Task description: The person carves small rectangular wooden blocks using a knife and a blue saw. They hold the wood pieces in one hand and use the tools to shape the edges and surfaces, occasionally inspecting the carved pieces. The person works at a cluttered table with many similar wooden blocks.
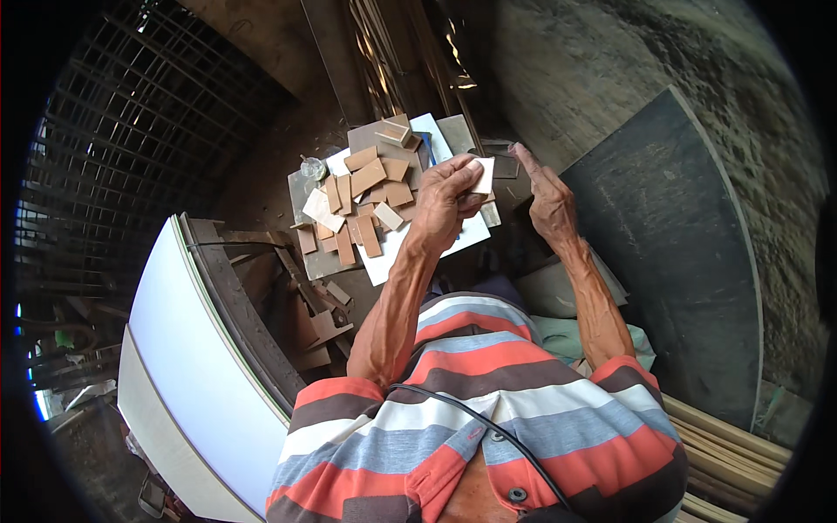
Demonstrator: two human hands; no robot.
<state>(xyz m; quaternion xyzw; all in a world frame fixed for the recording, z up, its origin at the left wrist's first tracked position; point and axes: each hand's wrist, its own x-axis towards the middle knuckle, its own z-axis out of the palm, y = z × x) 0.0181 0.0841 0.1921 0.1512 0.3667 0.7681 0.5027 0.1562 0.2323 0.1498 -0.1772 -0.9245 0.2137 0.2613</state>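
My left hand [446, 196] is closed over the worktop, pinching a small flat white piece [482, 176] between thumb and fingers. To its right my right hand [549, 196] is raised, apart from the piece, with its fingers stretched forward and the tips blurred. I see nothing I can name in it. Left of my hands, many small brown rectangular wood pieces [369, 178] lie loosely heaped on the worktop. A pale piece [323, 210] lies at the left of the heap, and a small open box shape [397, 132] stands at its far side.
A clear round container [313, 167] sits at the worktop's left edge. Beneath it are wood offcuts [316, 327]. A large white curved panel [205, 349] stands at left, a dark board [667, 253] leans at right against a rough wall [697, 61], and timber strips [732, 449] lie lower right.
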